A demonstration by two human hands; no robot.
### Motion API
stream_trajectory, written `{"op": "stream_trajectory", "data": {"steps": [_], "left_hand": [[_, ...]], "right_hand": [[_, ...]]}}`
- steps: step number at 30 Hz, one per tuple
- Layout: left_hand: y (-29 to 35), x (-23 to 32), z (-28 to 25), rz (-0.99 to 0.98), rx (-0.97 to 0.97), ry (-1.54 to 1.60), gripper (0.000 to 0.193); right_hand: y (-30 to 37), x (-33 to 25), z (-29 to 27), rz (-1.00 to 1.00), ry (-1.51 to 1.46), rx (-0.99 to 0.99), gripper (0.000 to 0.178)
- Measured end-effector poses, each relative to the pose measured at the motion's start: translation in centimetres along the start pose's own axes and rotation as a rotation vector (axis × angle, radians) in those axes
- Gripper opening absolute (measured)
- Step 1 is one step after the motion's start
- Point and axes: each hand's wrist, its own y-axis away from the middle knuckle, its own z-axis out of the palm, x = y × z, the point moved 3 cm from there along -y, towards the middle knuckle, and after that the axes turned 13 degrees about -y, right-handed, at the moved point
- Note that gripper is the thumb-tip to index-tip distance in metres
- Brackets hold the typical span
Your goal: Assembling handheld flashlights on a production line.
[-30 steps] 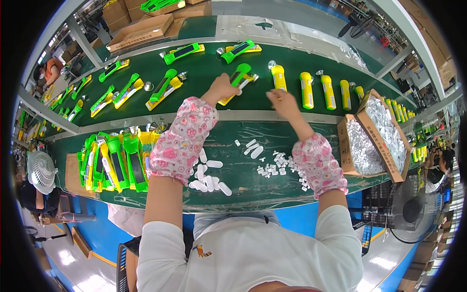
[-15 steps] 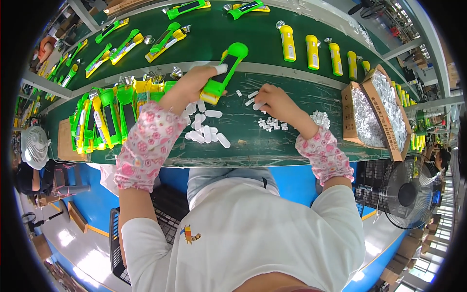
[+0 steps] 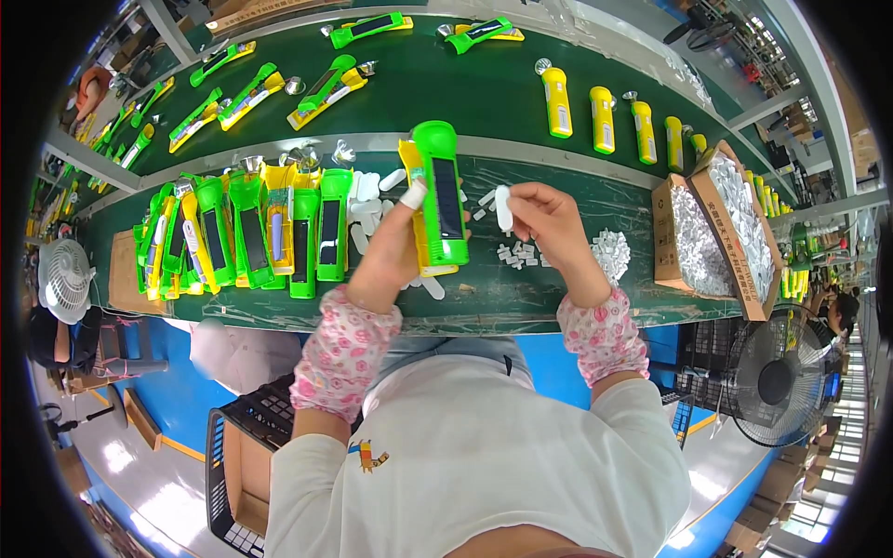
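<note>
Left hand [image 3: 389,249] has its fingers clamped on a green-and-yellow casing [image 3: 437,186], held over the bench [image 3: 493,307], wide end away from the person; placement of the fingers underneath is uncertain. Right hand [image 3: 551,223] pinches a white oval piece [image 3: 503,209] near the casing's right side, apart from it.

Your green bench top [image 3: 484,302] carries torch housings [image 3: 251,232] clustered at left, white oval strips [image 3: 366,187] beside them, small white pieces [image 3: 609,251] and an open carton [image 3: 665,232] further right. Your rear green surface [image 3: 446,88] bears spaced torches [image 3: 556,104].
</note>
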Motion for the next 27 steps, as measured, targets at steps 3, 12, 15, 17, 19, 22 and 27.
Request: {"op": "stream_trajectory", "data": {"steps": [3,12,15,17,19,22,27], "left_hand": [[-1.2,-1.6,0.7,0.195,0.034,-0.080,0.043],[-1.3,-1.3,3.6,0.152,-0.184,0.094,0.050],[-1.2,-1.1,3.5,0.179,-0.304,0.071,0.053],[-1.0,-0.9,3.2,0.141,-0.312,0.080,0.056],[-0.9,-0.8,3.1,0.126,-0.302,0.044,0.058],[-1.2,-1.1,3.1,0.129,-0.346,0.009,0.062],[-1.3,-1.2,3.5,0.130,-0.352,-0.017,0.066]], "right_hand": [[0.0,-0.5,2.2,0.008,-0.068,-0.032,0.022],[-1.4,-5.3,6.5,-0.389,0.449,-0.237,0.019],[-1.4,-7.4,7.4,-0.292,0.537,-0.326,0.012],[-1.1,-8.3,8.1,-0.491,0.913,-0.590,0.012],[-0.9,-9.1,8.8,-0.478,0.955,-0.707,0.012],[-0.8,-9.0,9.0,-0.321,1.132,-0.776,0.017],[-1.6,-9.4,9.2,0.035,1.029,-0.600,0.043]]}}
